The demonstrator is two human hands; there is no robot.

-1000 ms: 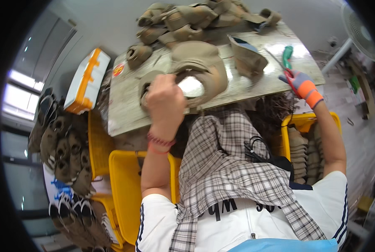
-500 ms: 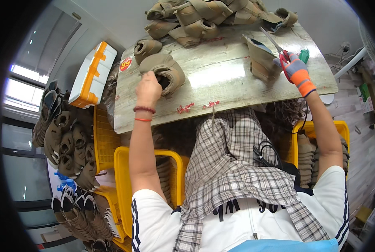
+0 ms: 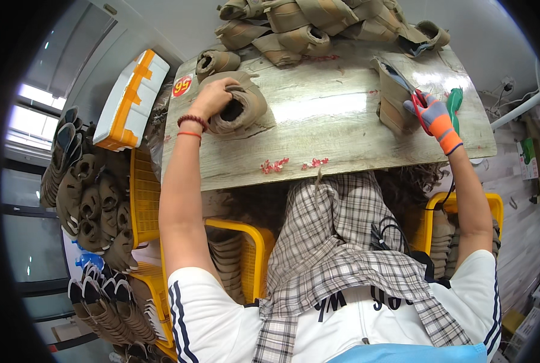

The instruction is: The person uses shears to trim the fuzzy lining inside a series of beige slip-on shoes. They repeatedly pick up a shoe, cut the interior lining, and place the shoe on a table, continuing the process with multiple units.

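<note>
Across the wooden table (image 3: 324,130), the left hand (image 3: 212,97) grips one tan shoe upper (image 3: 239,109), the gloved right hand (image 3: 432,116) clasps scissors (image 3: 420,103) against another upper (image 3: 394,97), many untrimmed uppers (image 3: 318,24) piled beyond.

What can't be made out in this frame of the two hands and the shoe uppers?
- Head view: the left hand covers the near rim of a tan shoe upper; its grip is hidden.
- The gloved right hand hides the red scissors' handles; blade contact with the second upper is too small to tell.
- The pile of uppers is cut by the top edge.
</note>
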